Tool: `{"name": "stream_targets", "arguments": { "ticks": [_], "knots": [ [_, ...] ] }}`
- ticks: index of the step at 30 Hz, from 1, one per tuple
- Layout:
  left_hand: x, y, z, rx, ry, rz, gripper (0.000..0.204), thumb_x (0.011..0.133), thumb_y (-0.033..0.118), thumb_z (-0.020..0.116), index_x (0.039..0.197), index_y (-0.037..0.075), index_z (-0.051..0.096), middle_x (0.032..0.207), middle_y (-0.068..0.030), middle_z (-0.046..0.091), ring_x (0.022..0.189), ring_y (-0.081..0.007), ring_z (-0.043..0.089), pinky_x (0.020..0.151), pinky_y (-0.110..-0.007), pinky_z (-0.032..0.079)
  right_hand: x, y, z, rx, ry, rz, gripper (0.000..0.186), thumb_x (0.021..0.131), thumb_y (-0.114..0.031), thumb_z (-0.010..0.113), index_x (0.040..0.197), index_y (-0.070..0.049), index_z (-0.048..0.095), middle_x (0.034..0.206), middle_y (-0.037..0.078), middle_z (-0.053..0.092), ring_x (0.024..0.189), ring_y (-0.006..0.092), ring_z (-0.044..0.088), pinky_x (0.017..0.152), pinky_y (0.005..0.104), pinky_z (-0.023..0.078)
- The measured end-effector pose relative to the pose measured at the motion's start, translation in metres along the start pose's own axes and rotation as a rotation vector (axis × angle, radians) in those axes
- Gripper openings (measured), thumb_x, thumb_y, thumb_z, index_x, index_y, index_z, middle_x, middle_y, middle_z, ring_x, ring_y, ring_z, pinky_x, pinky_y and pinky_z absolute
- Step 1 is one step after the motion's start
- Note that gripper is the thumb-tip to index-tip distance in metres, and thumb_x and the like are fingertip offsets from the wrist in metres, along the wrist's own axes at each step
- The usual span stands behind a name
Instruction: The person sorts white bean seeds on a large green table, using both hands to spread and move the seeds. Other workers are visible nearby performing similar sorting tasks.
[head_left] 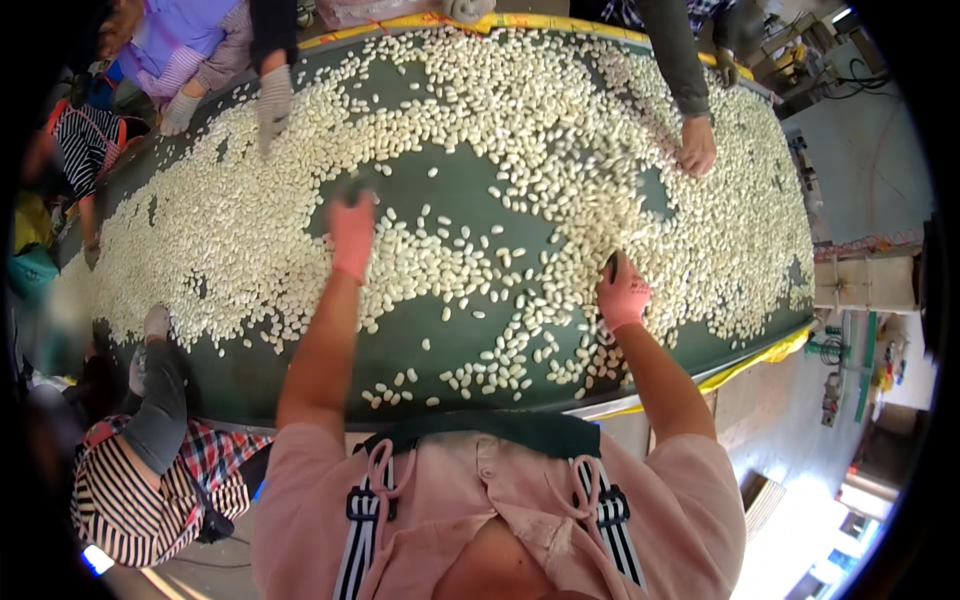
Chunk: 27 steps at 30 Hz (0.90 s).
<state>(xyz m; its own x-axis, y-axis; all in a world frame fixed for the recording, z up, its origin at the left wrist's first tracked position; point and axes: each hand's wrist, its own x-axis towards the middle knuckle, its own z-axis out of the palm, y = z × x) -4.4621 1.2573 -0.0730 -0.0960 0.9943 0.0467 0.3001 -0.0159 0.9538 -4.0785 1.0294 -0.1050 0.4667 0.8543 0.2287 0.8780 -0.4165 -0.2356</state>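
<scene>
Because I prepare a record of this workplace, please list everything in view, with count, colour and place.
white beans: too many to count, white, spread over the table
table: one, dark green top, across the middle
edging: two visible stretches, yellow, far edge and near right
co-workers: several, mixed clothing, left and far sides
gloved hands of co-workers: at least four, greyish, left and far sides
co-worker's bare hand: one, dark-sleeved, far right
equipment: uncountable, mixed colours, right side
shirt: one, pinkish, bottom centre
left grip: one, pink-gloved, blurred, left of centre
right grip: one, pink-gloved, right of centre
</scene>
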Motion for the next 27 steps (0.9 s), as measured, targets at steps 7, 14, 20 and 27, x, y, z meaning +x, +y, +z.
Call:
{"name": "stream_targets", "arguments": {
  "ticks": [7,14,20,27],
  "knots": [
    [-0.006,-0.098,-0.124,0.607,0.478,0.013,0.051,0.081,0.026,0.073,0.128,0.01,0.061,0.133,-0.0189,0.056,0.121,-0.033,0.053,0.107,-0.039,0.04,0.002,-0.012,-0.002,0.038,-0.028,0.023,0.029,0.095,-0.024,0.05,0.12,-0.014,0.06,0.105,0.013,0.07,0.092,0.0335,0.067,0.079,0.0454,0.052],
    [-0.064,-0.051,-0.007,-0.168,-0.251,-0.215,0.062,0.088,0.025,0.07,0.14,0.0,0.047,0.132,-0.0183,0.057,0.121,-0.0248,0.055,0.102,-0.033,0.043,0.002,-0.015,-0.004,0.089,0.019,0.057,0.026,0.093,-0.024,0.053,0.116,-0.015,0.061,0.103,0.013,0.07,0.089,0.0344,0.067,0.078,0.0445,0.052],
    [-0.083,-0.084,-0.126,0.264,0.281,0.146,0.049,0.087,0.021,0.066,0.128,-0.003,0.055,0.122,-0.0214,0.06,0.113,-0.0317,0.057,0.101,-0.039,0.043,0.001,-0.016,-0.014,0.149,0.081,0.219,0.028,0.093,-0.031,0.056,0.113,-0.013,0.063,0.105,0.013,0.069,0.092,0.0354,0.066,0.081,0.0456,0.051],
    [-0.142,-0.064,-0.102,0.241,0.107,-0.132,0.052,0.09,0.016,0.064,0.137,-0.002,0.049,0.133,-0.0189,0.056,0.122,-0.0264,0.054,0.103,-0.035,0.041,0.059,-0.053,-0.026,-0.349,-0.346,-0.07,0.024,0.094,-0.018,0.05,0.109,-0.009,0.066,0.109,0.015,0.069,0.101,0.0339,0.066,0.087,0.0448,0.052]
  ]
}}
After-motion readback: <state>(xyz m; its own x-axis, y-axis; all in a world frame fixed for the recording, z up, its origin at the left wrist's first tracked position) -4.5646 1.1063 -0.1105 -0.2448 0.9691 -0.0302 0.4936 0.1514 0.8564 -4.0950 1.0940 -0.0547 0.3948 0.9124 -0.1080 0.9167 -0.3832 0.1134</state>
